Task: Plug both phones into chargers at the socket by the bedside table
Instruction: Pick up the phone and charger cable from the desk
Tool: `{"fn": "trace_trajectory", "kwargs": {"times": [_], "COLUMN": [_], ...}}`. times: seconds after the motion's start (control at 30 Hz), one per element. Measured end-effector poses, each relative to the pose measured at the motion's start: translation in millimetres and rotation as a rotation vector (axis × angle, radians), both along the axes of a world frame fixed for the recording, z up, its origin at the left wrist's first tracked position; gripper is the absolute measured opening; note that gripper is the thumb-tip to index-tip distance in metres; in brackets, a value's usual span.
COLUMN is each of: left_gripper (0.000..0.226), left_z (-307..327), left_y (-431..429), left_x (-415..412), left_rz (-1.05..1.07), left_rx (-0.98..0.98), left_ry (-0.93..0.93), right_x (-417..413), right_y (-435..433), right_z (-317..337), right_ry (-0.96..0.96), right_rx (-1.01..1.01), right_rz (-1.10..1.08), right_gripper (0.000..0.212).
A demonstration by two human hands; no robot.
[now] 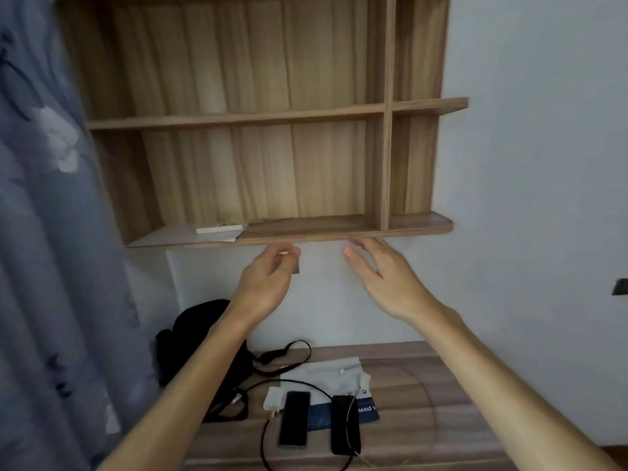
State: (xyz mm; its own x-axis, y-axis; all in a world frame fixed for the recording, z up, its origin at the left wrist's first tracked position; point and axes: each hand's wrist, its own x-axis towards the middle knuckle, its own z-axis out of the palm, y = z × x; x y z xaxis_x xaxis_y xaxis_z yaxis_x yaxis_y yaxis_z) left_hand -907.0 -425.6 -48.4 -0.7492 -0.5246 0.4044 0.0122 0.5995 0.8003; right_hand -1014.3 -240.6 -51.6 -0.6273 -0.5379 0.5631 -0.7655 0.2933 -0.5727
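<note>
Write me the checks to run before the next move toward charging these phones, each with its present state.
1. White charger in a socket: not ok, it lies on the bedside table.
2. Phones ready: the phone beside it and the other phone lie flat there: ok.
3. Socket found: cannot tell; the left hand half hides a dark patch on the wall.
4. Right hand free: ok, fingers straight, holding nothing.
5. Left hand free: cannot tell, fingers curled.

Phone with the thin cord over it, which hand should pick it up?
Probably the right hand: it is open and empty, and that phone is the right one of the two. The left hand has curled fingers, perhaps pinching something small.
</note>
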Motion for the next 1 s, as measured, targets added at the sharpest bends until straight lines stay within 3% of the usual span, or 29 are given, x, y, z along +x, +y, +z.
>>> {"fn": "trace_trajectory", "kwargs": {"times": [0.17, 0.5, 0.77, 1.0], "left_gripper": [0.009, 0.017, 0.010, 0.033], "left_z": [2.4, -12.4, -56.0, -78.1], "left_y": [-23.0, -75.7, -110.1, -137.8], "left_x": [-56.9, -129.0, -165.4, -187.3], "left_rz": [0.004, -0.036, -0.216, -0.286], "left_rx": [0.001, 0.004, 0.033, 0.041], "left_ry": [-0.008, -0.047, -0.077, -0.101], "right_x": [-56.5, -133.2, -161.0, -176.4], "right_y": [-25.0, -94.5, -135.0, -155.0], "right_z": [-6.8, -27.8, -47.0, -59.8], "right_ry": [-0.010, -0.045, -0.023, -0.009], "right_rx": [0.021, 0.098, 0.193, 0.273], "right_rz": [0.034, 0.045, 0.038, -0.004], "right_gripper": [0.053, 0.053, 0.053, 0.053]}}
